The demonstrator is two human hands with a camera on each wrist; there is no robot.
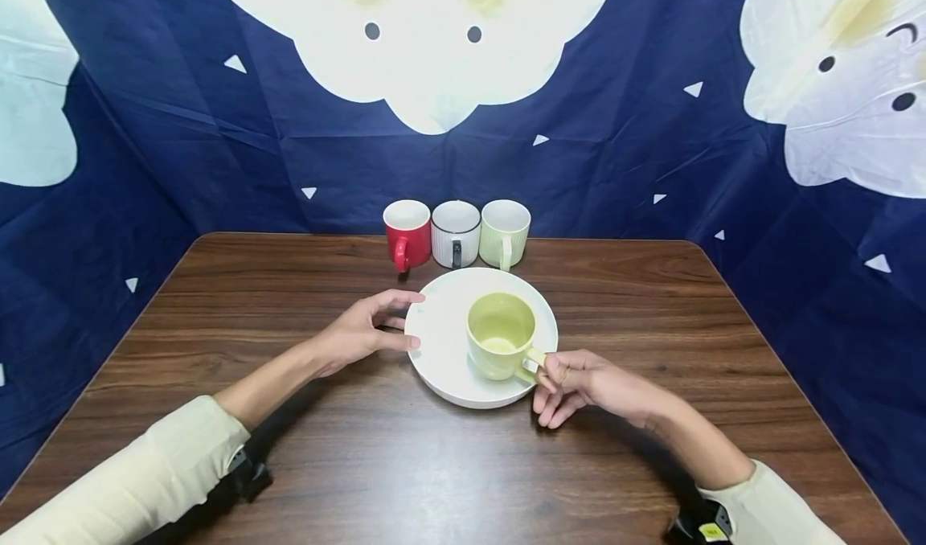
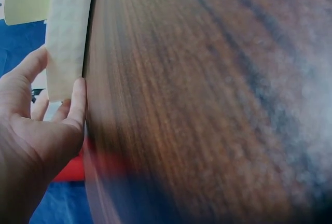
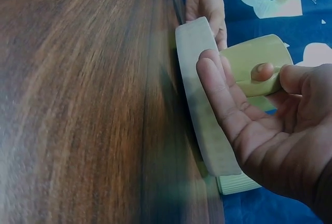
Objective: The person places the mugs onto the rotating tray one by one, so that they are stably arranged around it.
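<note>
Two hands at a white plate and a green cup. Near: the wooden desk [image 1: 405, 473] presents a broad strip of surface before the plate. The right hand [image 1: 586, 388], nearer the cup, pinches its handle between thumb and forefinger, the remaining fingers extended loosely below. The left hand [image 1: 358, 332] forms a wide C, thumb and fingers gripping the left rim.

Middle: the white plate [image 1: 443, 352] lies between the hands. The green cup [image 1: 492, 360] is over its right half, mouth upward; the handle [image 1: 534, 358] points toward the near right, in line with the right hand. Whether the cup's base touches the plate cannot be told.

Far: a red mug [image 1: 417, 247], a white mug [image 1: 444, 245] and a pale green mug [image 1: 493, 245] form a row just beyond the plate's far rim; contact with the rim cannot be determined. Room for moving is judged tightest here, wider toward the left, right and near edges. Blue cloth [image 1: 181, 151] rises behind the desk's far edge.
</note>
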